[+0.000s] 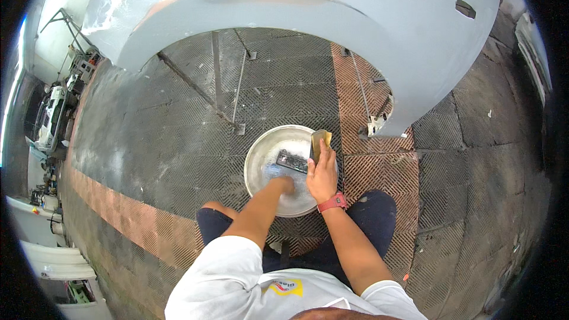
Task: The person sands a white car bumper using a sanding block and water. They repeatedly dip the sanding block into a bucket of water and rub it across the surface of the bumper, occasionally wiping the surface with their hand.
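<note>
A round, pale basin (251,160) stands on the floor between my knees, with what looks like shallow water in it. My left hand (285,185) is down inside the basin, smeared by motion, its fingers not readable. A blurred bluish thing (273,170) shows just beyond it; whether I hold it, I cannot tell. At the basin's right side, my right hand (322,179) grips a bent, yellowish-brown sheet of sandpaper (319,136), fingers lying over it. A wet black block (291,161) rests in the basin, its right end close to my right fingers.
Beyond the basin a large grey car fender (435,59) with a wheel arch hangs over thin metal stand legs (238,98). Ribbed floor tiles (379,172) lie all around. Car parts (52,115) line the left wall; another panel (532,53) leans at the far right.
</note>
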Demonstrator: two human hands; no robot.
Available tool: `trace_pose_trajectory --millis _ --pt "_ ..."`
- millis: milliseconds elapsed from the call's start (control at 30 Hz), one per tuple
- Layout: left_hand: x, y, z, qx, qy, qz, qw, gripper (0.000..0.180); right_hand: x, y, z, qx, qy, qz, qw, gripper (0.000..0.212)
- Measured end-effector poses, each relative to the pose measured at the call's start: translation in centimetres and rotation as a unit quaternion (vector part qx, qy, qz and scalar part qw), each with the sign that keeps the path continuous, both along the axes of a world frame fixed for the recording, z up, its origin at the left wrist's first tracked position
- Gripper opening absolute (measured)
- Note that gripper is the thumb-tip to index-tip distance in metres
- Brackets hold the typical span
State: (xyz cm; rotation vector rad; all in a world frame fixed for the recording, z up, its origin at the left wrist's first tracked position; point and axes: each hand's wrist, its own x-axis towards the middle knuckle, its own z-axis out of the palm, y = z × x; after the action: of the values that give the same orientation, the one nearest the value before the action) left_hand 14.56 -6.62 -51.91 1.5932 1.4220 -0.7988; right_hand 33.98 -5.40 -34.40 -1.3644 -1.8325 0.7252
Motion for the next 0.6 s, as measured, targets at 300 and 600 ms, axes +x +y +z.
trace_pose_trajectory --millis 300,600 --pt "-7.6 -0.9 47.8 0.227 -0.348 0.235 0.879 0.021 -0.6 -0.6 -0.4 0.009 0.011 -0.002 1.000 0.076" --pt "-20.7 6.3 67.5 0.871 0.113 -0.130 0.461 0.059 -0.5 -1.2 -0.2 0.013 -0.008 0.004 1.000 0.077"
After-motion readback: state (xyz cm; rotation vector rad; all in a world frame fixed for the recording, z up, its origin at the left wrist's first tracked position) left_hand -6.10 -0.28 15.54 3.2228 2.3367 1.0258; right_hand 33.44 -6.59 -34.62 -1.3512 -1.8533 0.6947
